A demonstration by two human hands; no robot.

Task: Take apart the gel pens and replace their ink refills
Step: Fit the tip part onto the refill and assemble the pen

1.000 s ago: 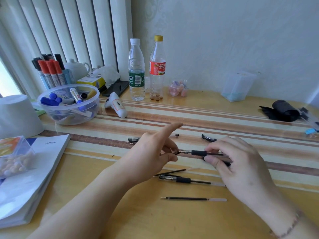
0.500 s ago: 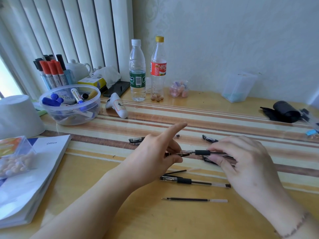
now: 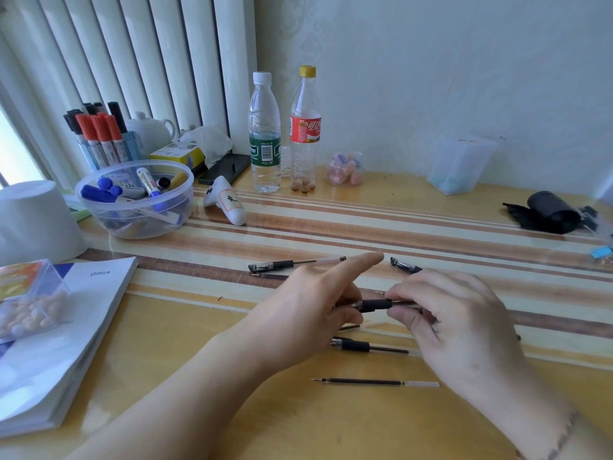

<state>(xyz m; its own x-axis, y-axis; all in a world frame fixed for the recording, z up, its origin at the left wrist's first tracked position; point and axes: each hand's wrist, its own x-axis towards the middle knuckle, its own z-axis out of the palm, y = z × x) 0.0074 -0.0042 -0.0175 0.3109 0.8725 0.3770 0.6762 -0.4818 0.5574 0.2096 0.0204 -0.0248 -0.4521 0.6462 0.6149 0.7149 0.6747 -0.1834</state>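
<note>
Between the two hands, just above the bench, was a gel pen with a black grip, lying sideways. The left hand pinched the pen's tip end with its thumb and curled fingers, while its pointer finger stuck straight out. The right hand held the other end, with its fingers and thumb curled round the thin barrel. Just below the hands lay another pen with a black grip, flat on the bench. Closer to the person than that lay a loose ink refill, thin and dark with a pale end. Past the left hand lay one more pen with a clear barrel, and a thin dark refill lay just beside it. Past the right hand was a black pen cap. Far off to the left of the hands sat a clear bowl full of markers. Two plastic bottles stood well behind the hands, near the wall.
</note>
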